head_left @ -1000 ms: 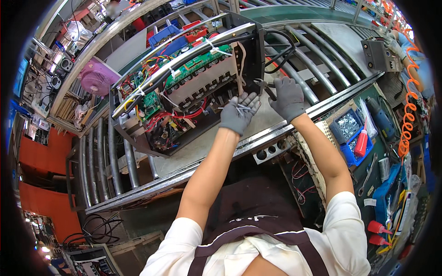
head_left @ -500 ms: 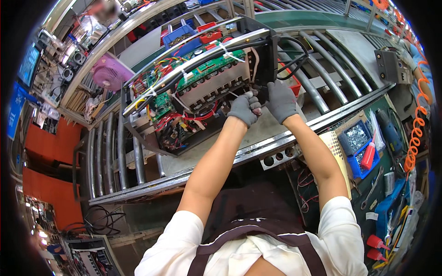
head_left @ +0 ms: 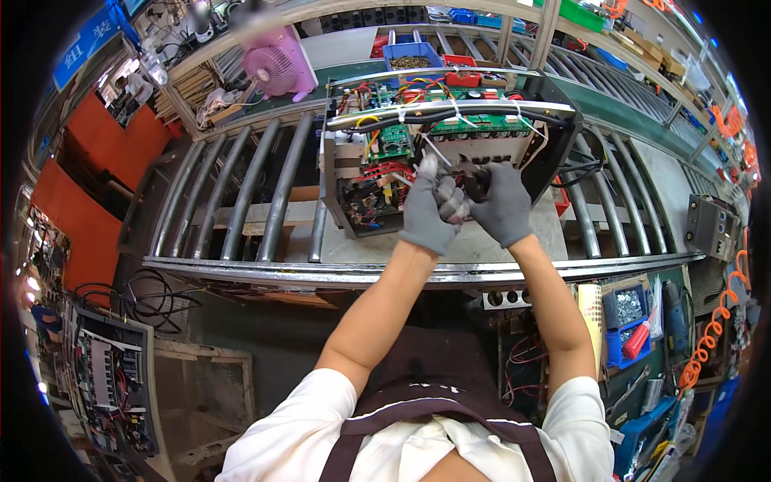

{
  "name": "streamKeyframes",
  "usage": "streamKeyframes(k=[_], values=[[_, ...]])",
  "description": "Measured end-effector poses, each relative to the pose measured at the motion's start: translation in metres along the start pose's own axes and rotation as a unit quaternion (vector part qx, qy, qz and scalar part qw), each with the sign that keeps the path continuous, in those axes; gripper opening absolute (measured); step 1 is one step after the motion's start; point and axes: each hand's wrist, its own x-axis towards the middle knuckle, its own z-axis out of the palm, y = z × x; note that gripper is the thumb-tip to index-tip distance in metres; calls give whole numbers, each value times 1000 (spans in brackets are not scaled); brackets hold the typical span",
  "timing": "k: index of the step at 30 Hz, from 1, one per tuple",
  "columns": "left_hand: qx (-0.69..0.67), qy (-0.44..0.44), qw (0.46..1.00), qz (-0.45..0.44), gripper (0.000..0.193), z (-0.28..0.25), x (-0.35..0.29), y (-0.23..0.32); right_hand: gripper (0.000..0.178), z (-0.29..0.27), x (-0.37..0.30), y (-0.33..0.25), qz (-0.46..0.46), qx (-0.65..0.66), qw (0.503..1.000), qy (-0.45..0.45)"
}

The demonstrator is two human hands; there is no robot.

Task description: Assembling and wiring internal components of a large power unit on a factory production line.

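An open electronic unit (head_left: 333,189) with green circuit boards (head_left: 482,124) and a dark metal frame stands on the roller conveyor. Both my hands wear grey gloves and work at its near side. My left hand (head_left: 432,210) is closed, and a thin white cable tie (head_left: 438,151) sticks out from its fingers. Close beside it, my right hand (head_left: 504,207) has its fingers curled in front of the unit; what they pinch is dark and hidden. Red wires (head_left: 392,169) run to the left of my hands. Black cables (head_left: 514,108) tied with white cable ties lie along the top.
Conveyor rollers (head_left: 257,197) extend to both sides. A pink fan (head_left: 277,68) and a blue parts bin (head_left: 411,55) stand behind. At the right are a blue tray (head_left: 614,349) with a red bottle (head_left: 636,341), and an orange coiled hose (head_left: 707,341). Another unit (head_left: 112,386) sits lower left.
My view has turned, so the unit now sits squarer and further right. My hands have shifted left along the unit, toward the red wires, staying close together.
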Motion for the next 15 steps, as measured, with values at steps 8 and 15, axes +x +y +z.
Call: streamKeyframes(k=[8, 15], values=[[40, 53, 993, -94, 13, 18, 4, 38, 52, 36, 23, -23, -27, -13, 999, -17], [61, 56, 993, -82, 14, 9, 2, 44, 55, 44, 15, -31, 5, 36, 999, -11]])
